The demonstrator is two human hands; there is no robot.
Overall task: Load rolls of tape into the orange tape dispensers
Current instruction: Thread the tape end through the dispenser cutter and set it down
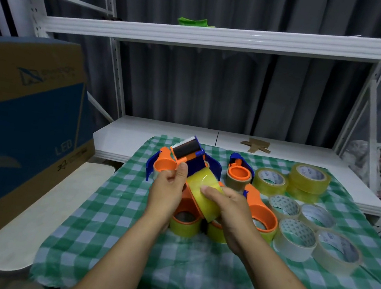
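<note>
Single wide-angle head view: faces forward and down, close above checked cloth [123,244], shelving [222,39] beyond.

The room is dim, with soft light from above that leaves a bright streak of glare along the white upper shelf [259,38] and only faint shadows under the loose rolls [293,238] on the green checked cloth [191,278]. The wide lens bows the shelf uprights [118,74] and stretches the cardboard box [24,110] at the left edge. Everything is a little soft: the left hand [166,189] gripping the orange tape dispenser [187,152] and the right hand [232,205] gripping the glowing yellow tape roll [205,190] look slightly smeared.
</note>
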